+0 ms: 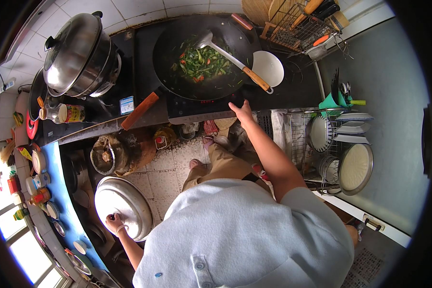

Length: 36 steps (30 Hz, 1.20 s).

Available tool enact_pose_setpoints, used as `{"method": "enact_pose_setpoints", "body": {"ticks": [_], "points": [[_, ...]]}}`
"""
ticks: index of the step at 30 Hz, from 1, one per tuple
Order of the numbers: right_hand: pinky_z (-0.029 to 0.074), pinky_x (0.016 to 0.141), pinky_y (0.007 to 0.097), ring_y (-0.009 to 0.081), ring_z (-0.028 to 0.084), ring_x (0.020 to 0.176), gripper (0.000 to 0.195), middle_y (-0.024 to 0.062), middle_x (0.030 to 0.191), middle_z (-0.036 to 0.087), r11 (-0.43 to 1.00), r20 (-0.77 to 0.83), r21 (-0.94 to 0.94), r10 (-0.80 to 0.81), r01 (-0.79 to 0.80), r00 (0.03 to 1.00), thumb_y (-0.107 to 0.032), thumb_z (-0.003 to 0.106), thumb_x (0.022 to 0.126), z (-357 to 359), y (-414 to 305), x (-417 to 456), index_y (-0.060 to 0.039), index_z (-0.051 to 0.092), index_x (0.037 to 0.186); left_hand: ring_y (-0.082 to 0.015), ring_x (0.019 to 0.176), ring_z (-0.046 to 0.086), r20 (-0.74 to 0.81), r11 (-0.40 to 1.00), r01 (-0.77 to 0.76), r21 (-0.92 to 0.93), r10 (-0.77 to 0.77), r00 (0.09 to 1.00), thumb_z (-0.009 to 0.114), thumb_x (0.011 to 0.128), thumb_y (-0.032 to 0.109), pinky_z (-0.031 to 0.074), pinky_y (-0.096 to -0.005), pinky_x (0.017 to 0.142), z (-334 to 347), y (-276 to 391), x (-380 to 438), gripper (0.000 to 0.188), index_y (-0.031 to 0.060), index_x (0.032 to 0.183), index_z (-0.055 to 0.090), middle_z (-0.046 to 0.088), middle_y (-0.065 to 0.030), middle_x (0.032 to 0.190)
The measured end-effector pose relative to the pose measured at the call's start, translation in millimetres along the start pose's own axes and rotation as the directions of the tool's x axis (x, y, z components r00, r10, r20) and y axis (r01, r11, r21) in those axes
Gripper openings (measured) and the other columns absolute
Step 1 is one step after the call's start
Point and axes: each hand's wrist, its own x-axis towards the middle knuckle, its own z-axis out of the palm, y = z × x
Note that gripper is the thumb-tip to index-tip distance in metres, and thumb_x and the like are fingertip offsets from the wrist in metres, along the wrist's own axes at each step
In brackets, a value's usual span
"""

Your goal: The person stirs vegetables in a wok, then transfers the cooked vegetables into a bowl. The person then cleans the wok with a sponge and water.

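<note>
My left hand (114, 224) grips the dark knob of a large domed metal lid (126, 201), held low at my left side above the floor. My right hand (242, 111) is at the front edge of the induction cooker (198, 117), fingers spread and holding nothing; a red display glows on the cooker. On the cooker stands a black wok (165, 77) with wooden handles. It contains chopped green vegetables (207, 64) with bits of red. A metal ladle (232, 57) rests in the wok, its wooden handle over the rim above a white bowl (270, 68).
A lidded steel steamer pot (81, 54) stands at the left, behind glass jars (70, 113). At the right are a wire dish rack (298, 144) with plates and a utensil basket (291, 32). An oil bottle (162, 140) stands on the floor below the counter.
</note>
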Motion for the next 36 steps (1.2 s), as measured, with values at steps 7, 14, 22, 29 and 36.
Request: {"method": "enact_pose_setpoints", "body": {"ticks": [7,14,22,29,36], "points": [[0.04,0.102,0.0424,0.0238,0.046,0.129,0.089,0.0144,0.144,0.045,0.992,0.097,0.116,0.037,-0.048,0.995,-0.045,0.074,0.085,-17.9,20.2,11.9,-0.0048,0.028,0.15,-0.0258,0.077,0.065,-0.04,0.981,-0.07,-0.18,0.064,0.997,0.077,0.074,0.014,0.054,-0.036,0.071,-34.5,13.1,14.6,0.03,-0.0006,0.099,0.068,0.067,-0.0138,0.088],[0.05,0.086,0.0294,0.0162,0.061,0.099,0.047,0.0092,0.111,0.061,0.977,0.155,-0.103,-0.168,0.185,0.974,-0.023,0.068,0.093,-68.5,-3.2,-14.5,-0.0036,0.051,0.132,-0.0065,0.066,0.053,0.159,0.766,0.004,-0.643,0.128,0.979,0.066,0.087,0.007,0.042,-0.0207,0.057,-153.2,102.0,35.3,0.019,0.0011,0.105,0.066,0.063,-0.0001,0.081],[0.052,0.075,0.0254,0.0113,0.064,0.084,0.028,0.0056,0.094,0.064,0.97,0.459,0.036,-0.229,0.24,0.858,-0.006,0.061,0.094,-93.5,-86.7,-62.7,-0.0002,0.059,0.121,-0.0079,0.084,0.058,0.078,0.598,-0.198,-0.776,0.403,0.912,0.054,0.092,0.005,0.046,-0.0206,0.075,-250.1,273.0,53.1,0.028,-0.0054,0.117,0.06,0.065,-0.0042,0.1],[0.052,0.077,0.0249,0.0121,0.064,0.087,0.025,0.006,0.098,0.064,0.96,0.542,0.202,-0.276,0.196,0.794,-0.008,0.056,0.098,-108.5,-143.2,-77.5,-0.0011,0.058,0.122,-0.0078,0.083,0.057,0.05,0.395,-0.384,-0.834,0.749,0.661,0.059,0.09,0.011,0.046,-0.0228,0.075,-274.7,443.2,81.3,0.026,-0.0019,0.112,0.066,0.067,-0.0037,0.097],[0.051,0.078,0.0239,0.0119,0.064,0.087,0.027,0.0059,0.102,0.065,0.95,0.524,0.2,-0.311,0.241,0.793,-0.011,0.055,0.1,-139.2,-175.2,-70.7,-0.0009,0.057,0.124,-0.0101,0.08,0.061,-0.018,0.311,-0.507,-0.804,0.839,0.543,0.058,0.093,0.019,0.05,-0.0244,0.073,-265.9,596.4,97.2,0.034,-0.0054,0.116,0.065,0.068,-0.0065,0.093]]}}
